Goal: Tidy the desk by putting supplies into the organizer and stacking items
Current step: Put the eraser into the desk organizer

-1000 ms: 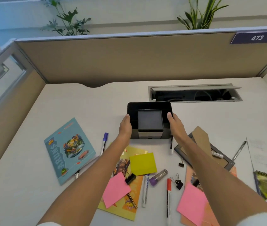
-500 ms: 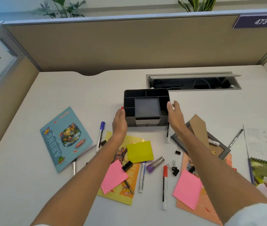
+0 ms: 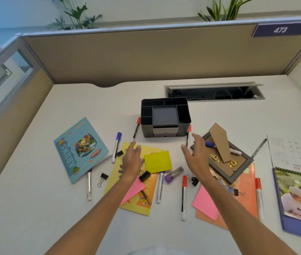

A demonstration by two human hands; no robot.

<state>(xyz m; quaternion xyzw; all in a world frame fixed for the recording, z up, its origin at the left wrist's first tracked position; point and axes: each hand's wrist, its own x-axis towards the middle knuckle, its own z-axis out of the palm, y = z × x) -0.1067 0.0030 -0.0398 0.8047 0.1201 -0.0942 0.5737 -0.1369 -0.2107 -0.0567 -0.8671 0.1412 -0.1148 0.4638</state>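
A black desk organizer (image 3: 165,116) with several compartments and a small drawer stands on the white desk, nothing in its top slots. My left hand (image 3: 132,160) hovers open over a yellow booklet (image 3: 136,181), below and left of the organizer. My right hand (image 3: 197,155) is open too, below and right of it, next to a picture frame lying face down (image 3: 225,161). Around them lie a yellow sticky pad (image 3: 158,161), pink sticky notes (image 3: 205,204), several markers such as a red-capped one (image 3: 183,197), binder clips (image 3: 144,175) and a blue notebook (image 3: 80,149).
An open cable tray (image 3: 214,92) is set into the desk behind the organizer. A spiral calendar (image 3: 300,197) sits at the right edge. An orange booklet (image 3: 245,197) lies under the frame. Beige partition walls (image 3: 146,56) enclose the desk at the back and left.
Both hands have let go of the organizer's sides and drawn back toward me, fingers spread. The organizer now stands a little farther back on the desk.
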